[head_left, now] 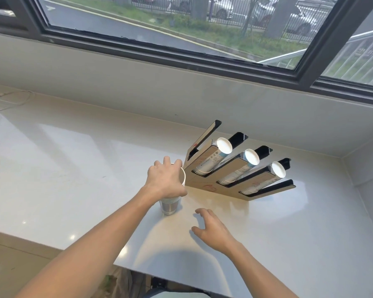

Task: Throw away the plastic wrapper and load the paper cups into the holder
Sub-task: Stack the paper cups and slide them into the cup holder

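Left hand: the left hand (166, 179) is clamped over the top of a stack of paper cups (170, 203), fingers curled around the rim, palm covering most of it.
Cup stack: standing upright on the white countertop (73, 158), just beside the near left corner of the holder; only the rim edge and the lower cups peek out under the hand.
Right hand: the right hand (211, 229) is empty, fingers spread wide and slightly bent, palm down low over the counter; I cannot tell whether the fingertips touch the surface.
Gap: the two hands are apart, the right one nearer the person and to the right of the cups.
Holder: the cup holder (205, 186), a flat brown-faced board with black slotted channels, lies tilted on the counter near the wall corner.
Loaded cups: three rows of paper cups (224, 145) sit in its channels, white bottoms pointing up toward the window.
Free slot: the leftmost channel (205, 137) shows no cups, and the stack is right next to it.
In the way: nothing lies between the stack and the holder.
Around: a thin white cable (13, 102) lies far left by the wall; a dark-framed window (181, 54) runs above.
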